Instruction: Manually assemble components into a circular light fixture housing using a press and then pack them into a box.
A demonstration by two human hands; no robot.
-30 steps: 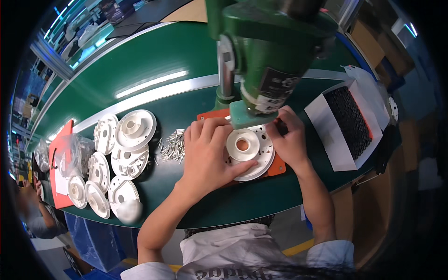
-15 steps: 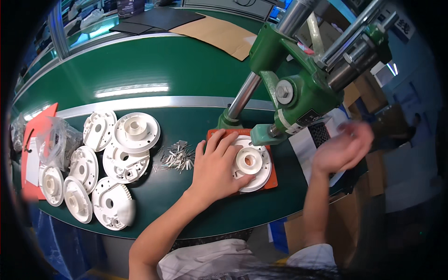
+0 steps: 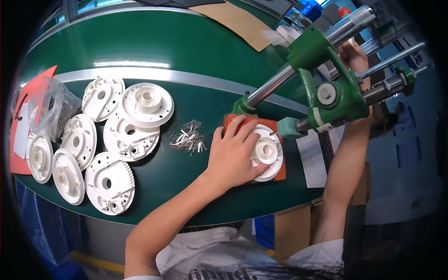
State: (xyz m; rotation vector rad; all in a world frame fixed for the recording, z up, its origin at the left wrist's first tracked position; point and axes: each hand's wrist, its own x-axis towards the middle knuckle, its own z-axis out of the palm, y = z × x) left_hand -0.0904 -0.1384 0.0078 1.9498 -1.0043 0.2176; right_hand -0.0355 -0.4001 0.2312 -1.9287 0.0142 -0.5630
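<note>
My left hand (image 3: 235, 151) grips the left side of a round white plastic part (image 3: 277, 161), thumb and fingers spread around its rim. The part has a raised hub and rests on an orange-red base (image 3: 280, 176) beneath a green hand press (image 3: 326, 95). The press's pale green head (image 3: 290, 128) has a thin pin (image 3: 274, 134) near the part's upper edge; whether they touch I cannot tell. Reaching past the press, my right hand (image 3: 354, 57) is closed around its lever below a red knob (image 3: 344, 11), partly hidden by the press frame.
Several similar white plastic parts (image 3: 106, 183) lie at the left. Between them and my left hand is a pile of small metal pins (image 3: 190, 137). A clear plastic bag (image 3: 51, 109) sits on an orange-red sheet (image 3: 19, 161). Brown cardboard (image 3: 238, 21) lies at the back.
My right hand has moved up and away, from beside the press to its lever. My left hand stays on the white part. The whole view has shifted.
</note>
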